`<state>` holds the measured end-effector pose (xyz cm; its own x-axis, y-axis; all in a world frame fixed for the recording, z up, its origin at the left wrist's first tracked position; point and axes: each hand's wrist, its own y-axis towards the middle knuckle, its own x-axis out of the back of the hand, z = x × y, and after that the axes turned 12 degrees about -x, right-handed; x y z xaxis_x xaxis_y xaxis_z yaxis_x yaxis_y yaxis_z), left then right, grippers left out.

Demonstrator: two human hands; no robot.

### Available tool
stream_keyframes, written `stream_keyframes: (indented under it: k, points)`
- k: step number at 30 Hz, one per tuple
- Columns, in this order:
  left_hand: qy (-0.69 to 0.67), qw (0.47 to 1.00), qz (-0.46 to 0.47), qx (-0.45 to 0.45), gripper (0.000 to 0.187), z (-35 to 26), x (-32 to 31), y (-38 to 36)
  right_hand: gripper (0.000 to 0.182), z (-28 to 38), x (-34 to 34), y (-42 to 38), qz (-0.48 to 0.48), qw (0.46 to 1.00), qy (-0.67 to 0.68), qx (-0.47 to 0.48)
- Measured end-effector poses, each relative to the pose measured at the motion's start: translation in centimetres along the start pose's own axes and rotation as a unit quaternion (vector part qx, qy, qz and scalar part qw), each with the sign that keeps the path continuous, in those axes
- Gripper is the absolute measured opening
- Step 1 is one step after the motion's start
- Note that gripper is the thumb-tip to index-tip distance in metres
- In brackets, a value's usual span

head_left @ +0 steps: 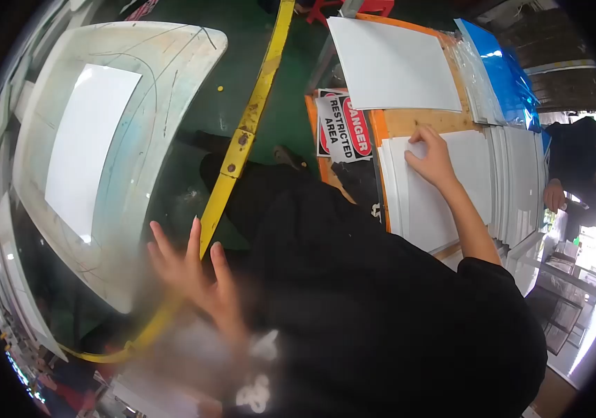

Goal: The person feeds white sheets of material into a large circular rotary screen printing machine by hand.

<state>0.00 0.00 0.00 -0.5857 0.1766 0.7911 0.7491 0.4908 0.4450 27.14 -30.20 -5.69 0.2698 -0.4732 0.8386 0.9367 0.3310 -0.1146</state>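
My left hand is raised with its fingers spread and nothing in it, beside a yellow metal bar. Up and to its left, a white sheet lies on a worn, pale board with scratches and bluish stains. Over a stack of white sheets on a wooden table is my right hand, its fingers curled and the thumb and index finger slightly apart. Nothing shows between them. Another white stack lies farther up on the same table.
Signs reading "DANGER RESTRICTED AREA" lie at the table's left side. Blue plastic film and more white panels are at the right. Another person stands at the far right. The floor is green.
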Motion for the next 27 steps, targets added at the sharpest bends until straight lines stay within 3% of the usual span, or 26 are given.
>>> stream_keyframes:
  k: [5,8,10,13,14,15,18,19,21,22,23,25,26,27]
  points:
    - [0.001,1.000,0.003,-0.001,0.031,-0.2,0.1,0.2,0.017,-0.6,1.0,-0.5,-0.088,0.993,-0.045,0.061]
    - [-0.010,1.000,0.011,-0.002,0.031,-0.5,0.5,0.3,0.028,-0.4,1.5,-1.0,-0.058,0.995,-0.019,-0.077]
    - [-0.046,0.999,0.008,-0.027,0.030,-0.2,0.5,0.4,0.042,-0.9,2.1,-0.2,-0.079,0.994,-0.076,-0.005]
    - [-0.164,0.986,-0.001,-0.019,0.027,0.1,-0.2,0.3,0.052,1.7,3.4,2.1,-0.035,0.975,-0.217,0.020]
    - [-0.232,0.973,-0.005,-0.015,0.024,-0.1,-0.5,0.4,0.054,1.7,3.2,3.2,-0.066,0.979,-0.188,0.038]
    - [-0.291,0.956,0.007,0.018,0.022,-0.3,-1.3,0.0,0.054,5.0,4.3,3.6,-0.078,0.965,-0.243,0.064]
    - [-0.384,0.922,0.041,-0.027,0.022,-1.5,-3.8,0.2,0.045,14.0,5.9,5.2,-0.143,0.955,-0.215,0.142]
    - [-0.422,0.904,0.030,-0.060,0.029,-1.9,-5.6,-0.3,0.043,17.3,6.0,5.4,-0.167,0.946,-0.195,0.198]
    - [-0.474,0.870,0.101,-0.089,0.040,-3.7,-6.1,0.7,0.038,22.7,6.3,4.9,-0.185,0.932,-0.104,0.294]
    - [-0.504,0.856,0.049,-0.109,0.042,-4.6,-7.2,0.8,0.028,26.0,6.3,3.7,-0.203,0.894,-0.078,0.391]
    - [-0.533,0.835,0.003,-0.133,0.045,-5.5,-7.6,0.9,0.035,28.5,7.8,1.6,-0.131,0.896,-0.190,0.380]
    - [-0.585,0.799,-0.007,-0.140,0.059,-6.8,-4.0,2.1,0.030,32.8,8.6,-3.9,-0.115,0.855,-0.158,0.480]
    - [-0.614,0.776,-0.007,-0.146,0.066,-7.3,-2.2,2.3,0.031,34.3,8.0,-5.4,-0.171,0.785,-0.080,0.590]
    - [-0.647,0.753,-0.011,-0.119,0.061,-7.6,-0.7,3.1,0.032,35.8,7.4,-5.8,-0.214,0.700,-0.002,0.681]
